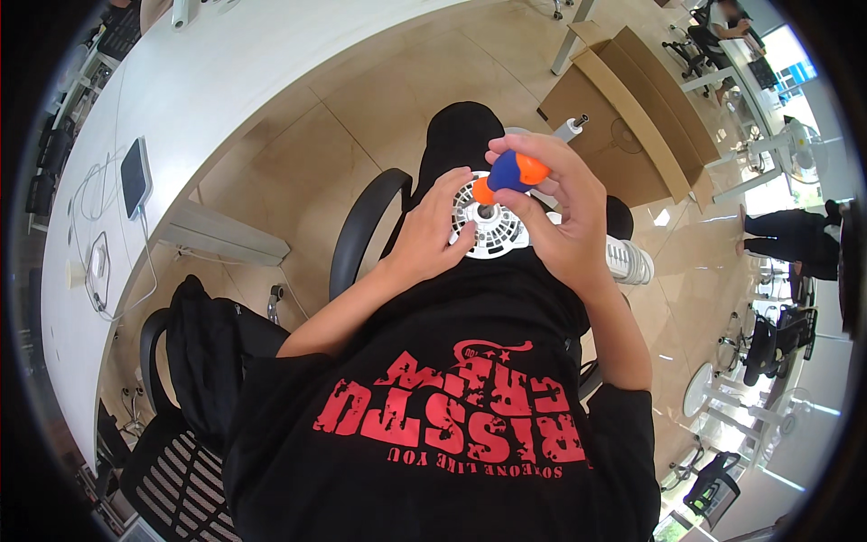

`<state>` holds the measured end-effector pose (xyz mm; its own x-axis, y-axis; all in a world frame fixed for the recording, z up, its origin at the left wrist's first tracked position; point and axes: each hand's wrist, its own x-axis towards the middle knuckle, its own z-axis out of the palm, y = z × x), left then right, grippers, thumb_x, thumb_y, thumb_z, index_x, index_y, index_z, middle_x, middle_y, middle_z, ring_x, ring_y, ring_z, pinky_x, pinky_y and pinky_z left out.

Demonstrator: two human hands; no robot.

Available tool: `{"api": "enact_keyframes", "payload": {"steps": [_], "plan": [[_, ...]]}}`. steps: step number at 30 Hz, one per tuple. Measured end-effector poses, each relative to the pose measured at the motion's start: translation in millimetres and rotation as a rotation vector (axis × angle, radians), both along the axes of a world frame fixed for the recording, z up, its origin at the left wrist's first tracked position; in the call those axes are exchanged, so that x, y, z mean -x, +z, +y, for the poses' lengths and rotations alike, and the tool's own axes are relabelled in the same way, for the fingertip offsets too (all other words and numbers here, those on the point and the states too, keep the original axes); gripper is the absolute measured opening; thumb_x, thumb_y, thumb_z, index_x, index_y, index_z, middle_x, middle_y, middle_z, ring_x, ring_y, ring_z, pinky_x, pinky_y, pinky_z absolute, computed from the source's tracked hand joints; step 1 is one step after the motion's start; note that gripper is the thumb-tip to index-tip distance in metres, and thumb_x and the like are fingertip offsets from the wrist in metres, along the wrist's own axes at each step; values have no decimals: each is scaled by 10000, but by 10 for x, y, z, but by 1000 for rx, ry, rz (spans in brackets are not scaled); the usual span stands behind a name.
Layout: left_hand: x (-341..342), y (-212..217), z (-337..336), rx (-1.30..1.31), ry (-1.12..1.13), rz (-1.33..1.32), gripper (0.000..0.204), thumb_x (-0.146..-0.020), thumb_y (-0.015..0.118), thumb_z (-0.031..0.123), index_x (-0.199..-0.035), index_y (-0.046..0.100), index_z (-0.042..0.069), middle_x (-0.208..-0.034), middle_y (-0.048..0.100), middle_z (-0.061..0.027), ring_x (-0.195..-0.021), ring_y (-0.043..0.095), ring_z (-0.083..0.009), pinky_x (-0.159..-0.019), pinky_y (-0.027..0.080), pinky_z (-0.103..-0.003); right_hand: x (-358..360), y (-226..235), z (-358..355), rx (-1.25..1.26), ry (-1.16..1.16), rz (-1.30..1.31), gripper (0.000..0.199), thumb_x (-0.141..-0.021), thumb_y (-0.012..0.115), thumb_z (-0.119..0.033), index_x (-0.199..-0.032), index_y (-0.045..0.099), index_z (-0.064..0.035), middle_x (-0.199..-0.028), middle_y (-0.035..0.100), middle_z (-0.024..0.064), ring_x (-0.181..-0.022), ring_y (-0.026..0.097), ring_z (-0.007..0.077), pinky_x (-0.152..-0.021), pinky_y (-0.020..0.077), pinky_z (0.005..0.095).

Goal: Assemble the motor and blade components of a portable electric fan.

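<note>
My right hand [564, 203] is closed around the blue and orange handle of a stubby screwdriver [511, 172]. The handle slants down and left over a round white slotted fan housing [501, 237], close to its centre hub. I cannot tell whether the tip touches a screw there. Gripping the housing's left edge, my left hand [432, 224] has its thumb on the near side and its fingers on the far side. The housing rests at my lap. A white pole with a metal end [571, 128] shows just beyond my right hand.
An open cardboard box [623, 117] stands on the floor at far right. On the left, a white curved desk [226, 68] bears a phone [136, 176] with a cable. Black chairs [181, 479] stand nearby. A white ribbed part [628, 260] lies right of my lap. People are at far right.
</note>
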<state>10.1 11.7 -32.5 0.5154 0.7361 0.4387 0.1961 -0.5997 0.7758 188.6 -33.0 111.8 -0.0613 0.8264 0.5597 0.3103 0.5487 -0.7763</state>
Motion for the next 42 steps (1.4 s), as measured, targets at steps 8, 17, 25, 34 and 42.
{"api": "enact_keyframes", "payload": {"steps": [8,17,25,34,42], "plan": [[7,20,11,9,0,17,640,-926,679,173,-1508,445,44,-1533,512,-227,-1285,618,-431,-989,566,-458,34,-37,56,-67,-5,-76,491,-844,770,81,-1312,691,-44,-1224,710,148,-1033,727,291,-882,594,360],[6,0,16,-9,-2,47,637,-921,675,195,-1493,454,24,-1530,494,-231,-1212,641,-430,-916,587,-455,60,-42,71,-47,24,-135,490,-858,756,55,-1329,685,-59,-1224,714,134,-1039,718,296,-901,578,365],[7,12,25,-32,-20,67,565,-923,660,184,-1445,528,13,-1504,506,-208,-1186,654,-412,-887,593,-462,46,70,117,42,128,-150,495,-919,684,60,-1396,629,-60,-1309,682,148,-1137,683,310,-973,555,375],[2,72,-1,-29,8,70,539,-919,658,185,-1417,540,15,-1510,501,-198,-1177,658,-402,-876,595,-457,-40,193,167,179,222,-193,493,-1018,554,36,-1506,523,-18,-1556,515,177,-1390,609,302,-1082,558,416],[0,46,2,-55,15,61,539,-917,661,181,-1415,544,11,-1515,500,-192,-1165,664,-399,-862,597,-451,-114,155,223,252,363,-101,558,-1008,487,92,-1555,469,-18,-1566,484,160,-1467,529,297,-1172,477,414]]}}
